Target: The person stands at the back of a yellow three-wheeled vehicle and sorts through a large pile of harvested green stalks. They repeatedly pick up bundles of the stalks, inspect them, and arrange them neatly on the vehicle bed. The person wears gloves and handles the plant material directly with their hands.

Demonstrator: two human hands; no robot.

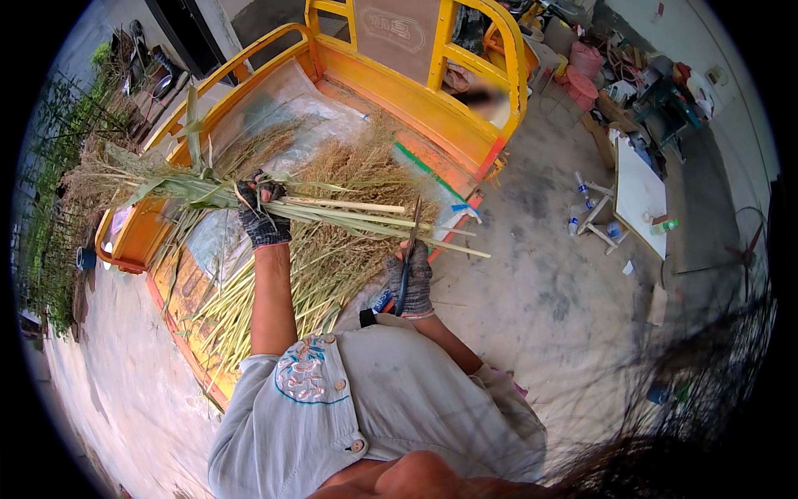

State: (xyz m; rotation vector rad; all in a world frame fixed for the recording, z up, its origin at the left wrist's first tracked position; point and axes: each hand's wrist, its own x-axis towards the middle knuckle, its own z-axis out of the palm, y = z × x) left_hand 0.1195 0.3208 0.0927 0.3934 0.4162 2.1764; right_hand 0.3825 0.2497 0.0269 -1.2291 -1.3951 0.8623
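My left hand, in a dark knitted work glove, is closed around a bundle of green stalks. Their leafy, feathery seed heads point left, while the bare stem ends reach right. In my right hand, also gloved, is a dark cutting tool with a narrow blade standing up beside the stem ends. Its exact kind is hard to make out. Below the bundle, a heap of cut stalks with brownish seed heads lies on the cargo bed.
The yellow cargo bed has raised rails and a plastic sheet inside. To the right, a white board leans near a small stand and bottles. Mixed clutter, including a pink bucket, lies far right. Plants grow at left.
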